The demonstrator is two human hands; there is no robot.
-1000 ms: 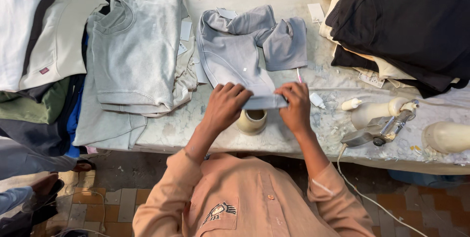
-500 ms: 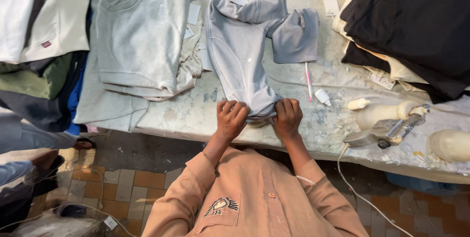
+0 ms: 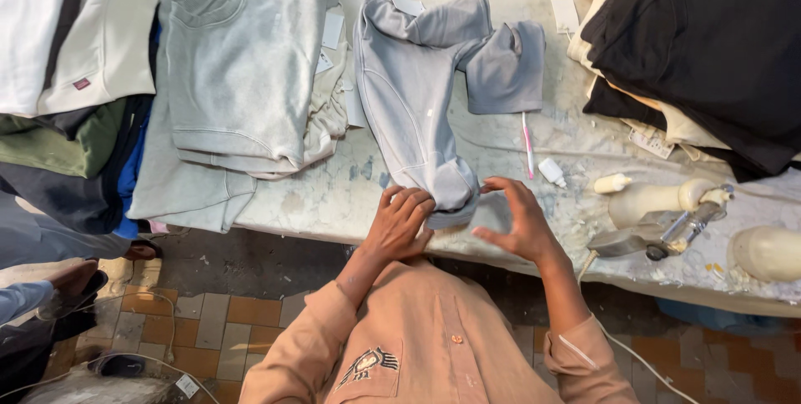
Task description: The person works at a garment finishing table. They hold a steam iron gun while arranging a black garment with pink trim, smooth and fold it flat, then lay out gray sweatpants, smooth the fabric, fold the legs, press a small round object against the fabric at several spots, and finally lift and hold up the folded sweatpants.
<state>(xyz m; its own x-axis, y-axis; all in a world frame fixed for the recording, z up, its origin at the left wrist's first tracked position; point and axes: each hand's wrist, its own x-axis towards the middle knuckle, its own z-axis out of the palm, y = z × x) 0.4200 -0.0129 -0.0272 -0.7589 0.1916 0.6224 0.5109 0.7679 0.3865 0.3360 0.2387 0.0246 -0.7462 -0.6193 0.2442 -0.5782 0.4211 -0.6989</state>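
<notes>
— Grey-blue fleece, that garment (image 3: pixel 417 99) in the middle of the frame?
— Yes, a grey-blue sweatshirt lying crumpled on the pale, stained surface (image 3: pixel 334 191), its lower end hanging at the near edge.
— And the hands?
— The left hand (image 3: pixel 402 224) rests with fingers curled on that lower end, gripping the cloth. The right hand (image 3: pixel 519 220) is open, fingers spread, just beside the same end; I cannot tell whether it touches.
— What lies around?
— At upper left, a folded light grey sweatshirt (image 3: pixel 242 53) on a stack, with white and dark clothes (image 3: pixel 58 70) further left. At upper right, a black garment pile (image 3: pixel 709 45). Right of the hands, a pink pen (image 3: pixel 527 143), a small white bottle (image 3: pixel 551 172) and a cream spray gun (image 3: pixel 659 204) near the right edge.
</notes>
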